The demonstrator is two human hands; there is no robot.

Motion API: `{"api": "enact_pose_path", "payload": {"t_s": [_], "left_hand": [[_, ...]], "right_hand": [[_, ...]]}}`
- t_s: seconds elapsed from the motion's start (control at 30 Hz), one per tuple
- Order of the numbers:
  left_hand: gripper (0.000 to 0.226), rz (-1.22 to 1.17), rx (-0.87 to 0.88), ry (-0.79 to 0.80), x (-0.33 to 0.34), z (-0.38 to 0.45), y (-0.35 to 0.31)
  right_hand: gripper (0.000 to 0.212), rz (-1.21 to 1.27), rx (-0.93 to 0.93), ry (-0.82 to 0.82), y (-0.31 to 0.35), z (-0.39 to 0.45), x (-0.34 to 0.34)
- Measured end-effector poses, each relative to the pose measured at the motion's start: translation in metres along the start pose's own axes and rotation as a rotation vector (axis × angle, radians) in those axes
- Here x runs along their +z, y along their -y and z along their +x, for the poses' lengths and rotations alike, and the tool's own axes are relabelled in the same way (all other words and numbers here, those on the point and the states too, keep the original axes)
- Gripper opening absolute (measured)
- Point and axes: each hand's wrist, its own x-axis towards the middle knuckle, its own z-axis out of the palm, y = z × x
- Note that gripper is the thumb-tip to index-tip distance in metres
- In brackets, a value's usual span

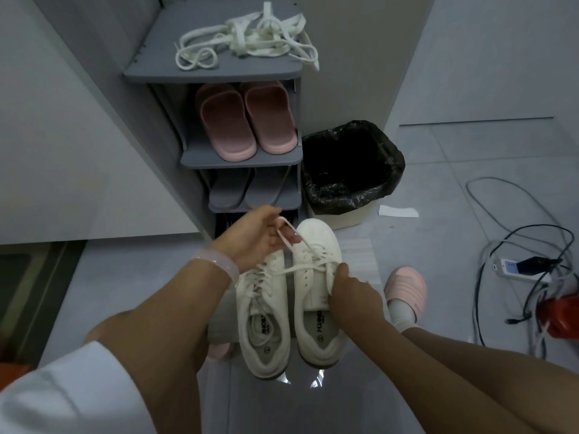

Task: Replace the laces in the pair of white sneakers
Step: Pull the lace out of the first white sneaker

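Two white sneakers (291,296) sit side by side at centre frame, toes toward 12 o'clock, resting on what looks like a low grey stool; the support is mostly hidden. Both are laced. Left hand (253,238) at 11 o'clock of the pair, its fingers pinching a lace (289,236) end pulled up and slack off the right-side shoe. Right hand (351,289) at 3 o'clock, fingers curled round that shoe's outer wall near the eyelets, steadying it. Spare laces (247,40) lie tangled on top of the rack (213,73) at 12 o'clock, well apart from the shoes. Judgement: shoes are light, upper soft and yielding, sole stiffer, so best braced at the sidewall or heel, as now. Lace is flat, limp, likely grippy in the eyelets; take it close to the eyelet and draw it row by row, not by the far end. The pile on the rack will probably snag; find a tip first.
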Motion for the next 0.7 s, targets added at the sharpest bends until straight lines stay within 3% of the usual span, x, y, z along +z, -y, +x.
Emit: {"api": "enact_pose_path", "payload": {"t_s": [0.07,0.1,0.2,0.23,0.27,0.3,0.37,0.43,0.47,0.5,0.57,0.6,0.63,0.7], "left_hand": [[0.034,0.011,-0.020,0.052,0.006,0.000,0.004],[0.030,0.169,0.021,0.016,0.004,0.001,0.002],[0.017,1.122,0.375,-0.193,-0.021,0.002,-0.009],[0.014,1.306,0.476,-0.229,-0.030,0.001,-0.012],[0.011,1.318,0.531,-0.276,-0.035,0.000,-0.011],[0.009,1.186,0.547,-0.346,-0.037,0.000,-0.008],[0.025,0.578,0.404,-0.415,-0.028,0.005,-0.002],[0.042,-0.043,0.119,-0.239,-0.012,0.003,-0.001],[0.047,-0.111,0.037,-0.188,-0.009,0.004,0.001],[0.049,-0.014,0.031,-0.200,-0.009,0.004,0.001],[0.052,0.475,0.251,-0.434,-0.017,0.003,-0.003],[0.052,0.604,0.392,-0.547,-0.020,0.002,-0.006],[0.052,0.629,0.460,-0.567,-0.023,0.003,-0.008],[0.058,0.235,0.315,-0.416,-0.020,0.001,-0.009]], "right_hand": [[0.036,-0.008,0.005,-0.003,-0.003,-0.001,-0.001],[0.036,-0.012,0.007,-0.004,-0.005,-0.001,-0.001],[0.037,-0.023,-0.002,0.003,-0.006,-0.001,-0.001],[0.037,-0.015,-0.002,0.007,-0.005,-0.001,-0.001],[0.036,-0.005,-0.002,0.010,-0.004,-0.001,-0.001],[0.036,0.000,-0.003,0.010,-0.003,-0.001,-0.001],[0.036,0.000,-0.007,-0.002,-0.002,0.000,-0.001],[0.036,-0.004,-0.006,-0.013,-0.002,0.000,-0.001],[0.036,-0.007,-0.006,-0.012,-0.003,0.000,-0.001],[0.036,-0.008,-0.006,-0.011,-0.003,0.000,0.000],[0.037,-0.008,-0.009,-0.014,-0.004,0.000,0.000],[0.038,-0.012,-0.012,-0.018,-0.004,0.000,0.000],[0.041,-0.019,-0.017,-0.018,-0.004,-0.001,0.000],[0.045,-0.021,-0.019,-0.008,-0.004,0.000,0.001]]}}
